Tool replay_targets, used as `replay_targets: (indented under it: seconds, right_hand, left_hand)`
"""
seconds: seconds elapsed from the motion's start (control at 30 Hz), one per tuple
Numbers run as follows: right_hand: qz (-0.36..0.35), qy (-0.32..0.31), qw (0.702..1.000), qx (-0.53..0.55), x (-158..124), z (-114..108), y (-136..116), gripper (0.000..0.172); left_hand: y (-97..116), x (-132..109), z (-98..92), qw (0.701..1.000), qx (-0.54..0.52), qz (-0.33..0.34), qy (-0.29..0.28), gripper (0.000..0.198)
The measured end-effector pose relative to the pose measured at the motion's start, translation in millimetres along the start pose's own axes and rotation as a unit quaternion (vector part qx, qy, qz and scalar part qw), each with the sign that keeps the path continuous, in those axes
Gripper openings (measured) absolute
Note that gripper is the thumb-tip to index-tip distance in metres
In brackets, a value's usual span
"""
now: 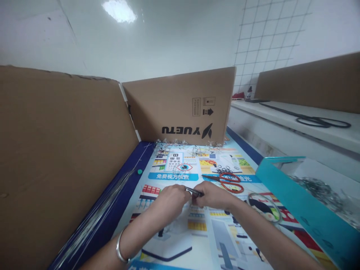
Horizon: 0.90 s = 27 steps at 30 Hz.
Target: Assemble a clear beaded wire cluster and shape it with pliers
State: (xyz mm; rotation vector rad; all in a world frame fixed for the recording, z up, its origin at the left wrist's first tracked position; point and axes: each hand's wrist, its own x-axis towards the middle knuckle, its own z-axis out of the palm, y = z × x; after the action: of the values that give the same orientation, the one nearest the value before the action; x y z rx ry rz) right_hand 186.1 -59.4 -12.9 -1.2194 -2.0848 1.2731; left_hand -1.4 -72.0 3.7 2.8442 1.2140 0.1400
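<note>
My right hand (208,195) is closed round a slim dark metal tool (194,191), which points left toward my other hand. At its tip, the bent fingers of my left hand (174,198) are pinched together. What they hold is too small to make out. A silver bangle (119,245) circles my left wrist. Just beyond my right hand lie scissors with red handles (232,183), blades pointing left. Behind them is a small heap of dark rings (223,170). A coil of pale wire (264,207) rests partly beyond my right forearm.
Cardboard panels (180,105) stand behind and at the left. Long thin wires (98,213) lie along the left edge near a green cap (140,171). Clear wiry pieces (194,148) line the back. A teal box (303,210) holding metal pieces stands right, below a white ledge (295,116).
</note>
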Motion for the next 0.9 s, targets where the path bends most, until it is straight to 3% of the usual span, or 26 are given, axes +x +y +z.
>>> replay_targets:
  seconds: [0.27, 0.53, 0.7, 0.9]
  right_hand:
    - [0.013, 0.085, 0.995, 0.048, 4, 4, -2, 0.01]
    - [0.005, 0.14, 0.985, 0.104, 10, 13, -1, 0.016]
    - [-0.003, 0.154, 0.98, 0.123, 12, 18, -3, 0.019]
    - [-0.008, 0.16, 0.977, 0.141, 12, 22, -5, 0.02]
  left_hand:
    - [-17, 9, -0.8, 0.974, -0.216, -0.067, 0.022, 0.022]
    - [-26, 20, 17.9, 0.879, -0.453, -0.14, 0.052, 0.01]
    - [-24, 22, 19.8, 0.838, -0.517, -0.15, 0.089, 0.009]
    - [-22, 21, 19.8, 0.818, -0.54, -0.158, 0.115, 0.009]
